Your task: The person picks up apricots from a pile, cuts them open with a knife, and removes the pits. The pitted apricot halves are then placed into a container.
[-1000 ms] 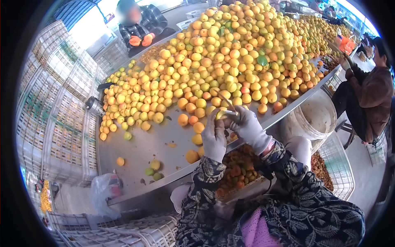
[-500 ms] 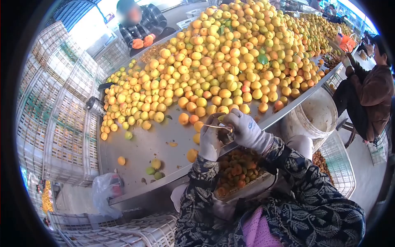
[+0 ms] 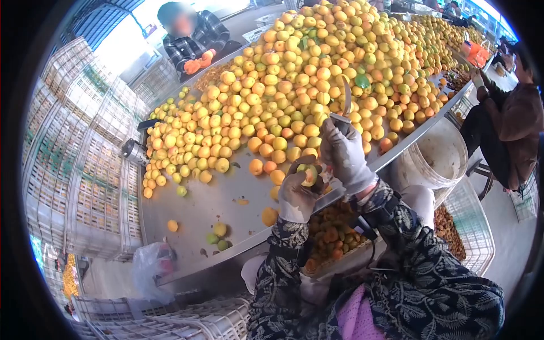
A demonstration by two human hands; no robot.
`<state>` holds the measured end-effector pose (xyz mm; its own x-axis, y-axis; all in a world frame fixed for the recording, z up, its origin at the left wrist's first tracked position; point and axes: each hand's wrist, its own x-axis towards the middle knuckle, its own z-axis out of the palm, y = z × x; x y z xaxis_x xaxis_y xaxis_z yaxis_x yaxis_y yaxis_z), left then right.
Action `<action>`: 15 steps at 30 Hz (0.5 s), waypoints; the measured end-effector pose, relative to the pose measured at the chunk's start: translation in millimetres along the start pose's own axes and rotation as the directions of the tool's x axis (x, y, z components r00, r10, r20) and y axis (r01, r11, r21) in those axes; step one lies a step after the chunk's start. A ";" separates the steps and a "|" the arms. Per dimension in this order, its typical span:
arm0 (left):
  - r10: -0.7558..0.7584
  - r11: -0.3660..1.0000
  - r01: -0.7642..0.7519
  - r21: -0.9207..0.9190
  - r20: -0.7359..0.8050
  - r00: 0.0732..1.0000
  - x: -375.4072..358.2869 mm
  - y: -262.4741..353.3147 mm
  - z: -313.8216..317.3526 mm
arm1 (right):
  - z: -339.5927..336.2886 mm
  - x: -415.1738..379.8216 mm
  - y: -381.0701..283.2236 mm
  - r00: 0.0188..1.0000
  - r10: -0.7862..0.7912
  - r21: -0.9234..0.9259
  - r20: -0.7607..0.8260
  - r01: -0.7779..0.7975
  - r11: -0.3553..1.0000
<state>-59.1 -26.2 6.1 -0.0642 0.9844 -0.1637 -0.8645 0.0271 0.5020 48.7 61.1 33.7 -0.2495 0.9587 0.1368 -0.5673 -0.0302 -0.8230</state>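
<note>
My left hand (image 3: 297,196), in a stained pale glove, is closed around a cut apricot (image 3: 309,175) whose yellow-green flesh faces up. Just to its right, my gloved right hand (image 3: 347,158) grips a small knife by the handle. The knife's curved blade (image 3: 347,95) points up, apart from the fruit. Beyond both hands, a large heap of yellow-orange apricots (image 3: 272,96) covers much of the metal table (image 3: 195,221). Below my hands, a crate of apricot pieces (image 3: 334,235) stands partly hidden by my sleeves.
A white bucket (image 3: 436,156) stands at the right of the table edge. Stacked plastic crates (image 3: 93,170) rise at the left. A clear plastic bag (image 3: 148,272) hangs at the near corner. One person (image 3: 195,39) sits across the table; another (image 3: 504,124) sits at the right.
My right hand has moved up and away from the left, lifting the knife clear of the fruit. The cut face of the apricot now shows in my left hand.
</note>
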 end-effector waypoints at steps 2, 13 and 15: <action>0.042 0.997 -0.039 0.067 -0.053 0.998 -3.5 -1.4 6.4 | 12.0 2.7 2.4 0.998 -0.032 0.015 -0.048 0.033 0.999; 0.390 0.771 -0.297 0.563 -0.048 0.920 9.2 -25.2 -17.0 | 35.9 5.2 21.2 0.959 -0.284 -0.194 -0.026 0.273 0.942; 0.409 0.728 -0.301 0.616 -0.037 0.912 12.8 -25.9 -23.5 | 46.0 -2.2 17.9 0.970 -0.242 -0.260 -0.025 0.228 0.938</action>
<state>-49.3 -18.5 -29.0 -0.4305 0.9023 0.0240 -0.3032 -0.1696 0.9377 3.0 45.5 44.0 -0.0847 0.9442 0.3182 -0.3848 0.2636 -0.8846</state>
